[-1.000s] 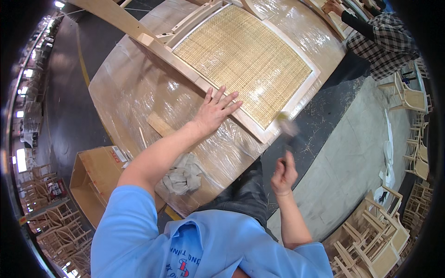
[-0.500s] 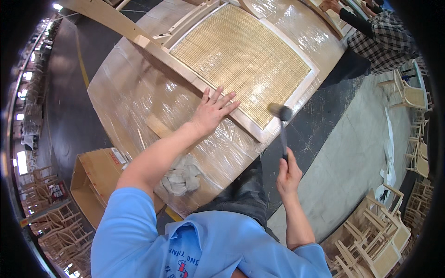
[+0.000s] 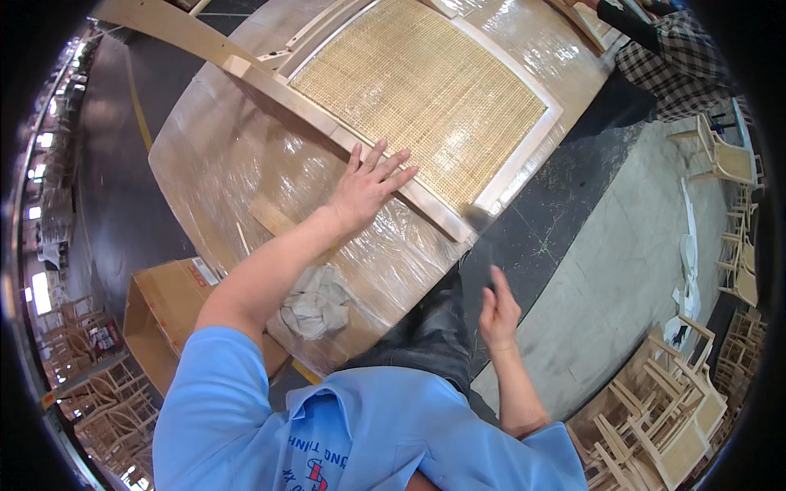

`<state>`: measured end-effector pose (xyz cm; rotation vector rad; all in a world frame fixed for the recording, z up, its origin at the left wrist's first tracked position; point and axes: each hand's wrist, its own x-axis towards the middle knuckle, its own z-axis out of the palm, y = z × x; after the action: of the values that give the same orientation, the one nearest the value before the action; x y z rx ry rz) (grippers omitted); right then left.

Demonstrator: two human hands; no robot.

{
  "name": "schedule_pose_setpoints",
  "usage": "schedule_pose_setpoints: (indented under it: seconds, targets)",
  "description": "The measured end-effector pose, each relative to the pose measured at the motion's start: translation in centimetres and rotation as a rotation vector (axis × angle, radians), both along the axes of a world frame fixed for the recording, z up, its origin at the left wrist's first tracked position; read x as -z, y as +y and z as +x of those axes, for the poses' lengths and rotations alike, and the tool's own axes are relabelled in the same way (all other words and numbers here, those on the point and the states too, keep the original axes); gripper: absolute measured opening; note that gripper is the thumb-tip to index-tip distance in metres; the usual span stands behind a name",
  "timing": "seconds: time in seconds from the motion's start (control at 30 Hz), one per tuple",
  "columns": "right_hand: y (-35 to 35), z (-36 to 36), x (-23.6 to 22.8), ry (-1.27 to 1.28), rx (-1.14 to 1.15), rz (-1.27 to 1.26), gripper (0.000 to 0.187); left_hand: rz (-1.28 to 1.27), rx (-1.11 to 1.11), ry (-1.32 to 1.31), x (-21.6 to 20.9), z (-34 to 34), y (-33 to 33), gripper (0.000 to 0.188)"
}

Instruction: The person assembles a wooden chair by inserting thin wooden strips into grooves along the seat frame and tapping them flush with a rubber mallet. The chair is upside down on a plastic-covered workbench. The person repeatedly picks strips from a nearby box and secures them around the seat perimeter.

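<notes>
A wooden chair frame with a woven cane panel (image 3: 426,98) lies flat on the film-wrapped table (image 3: 237,176). My left hand (image 3: 368,188) rests on the frame's near rail, fingers spread, with the fingertips reaching the edge of the cane. In my right hand (image 3: 500,311) is a mallet (image 3: 475,216), its handle smeared by motion. The mallet's head is at the near right corner of the frame, against or just above the wood; I cannot tell which.
A crumpled cloth (image 3: 313,304) and a wood strip (image 3: 270,214) lie on the table. An open cardboard box (image 3: 168,303) stands at the left. Wooden chair frames (image 3: 655,409) are stacked at lower right. Another person in a checked shirt (image 3: 684,61) works at far right.
The mallet's head has come down and to the left, from over the cane's right edge to the frame's near corner. My left hand keeps its place on the rail.
</notes>
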<state>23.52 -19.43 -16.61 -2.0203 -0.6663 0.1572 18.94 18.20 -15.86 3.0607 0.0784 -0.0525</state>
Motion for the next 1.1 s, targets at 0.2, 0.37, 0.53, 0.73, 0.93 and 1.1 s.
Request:
schedule_pose_setpoints:
  seconds: [0.2, 0.37, 0.53, 0.73, 0.93, 1.1]
  targets:
    - [0.7, -0.6, -1.6, 0.153, 0.069, 0.000, 0.041, -0.006, -0.014, -0.004, 0.5, -0.9, 0.2, 0.074]
    - [0.4, 0.2, -1.0, 0.160, -0.028, -0.248, 0.040, 0.031, -0.004, -0.011, 0.7, -0.9, 0.0, 0.073]
    - [0.3, -0.4, -1.6, 0.169, -0.014, -0.171, 0.040, -0.019, -0.033, -0.006, 0.2, -1.1, 0.0, 0.065]
    - [0.7, 2.6, -1.7, 0.108, -0.263, -0.315, 0.040, -0.067, -0.049, 0.040, -0.9, -0.2, -0.2, 0.062]
    - [3.2, 5.3, -2.4, 0.014, -0.654, -0.363, 0.040, -0.575, -0.305, -0.160, -2.0, -0.9, 1.5, 0.055]
    - [9.4, 8.0, -1.6, 0.031, -0.901, -0.307, 0.042, -0.991, -0.893, -0.556, -2.4, -3.2, 1.5, 0.040]
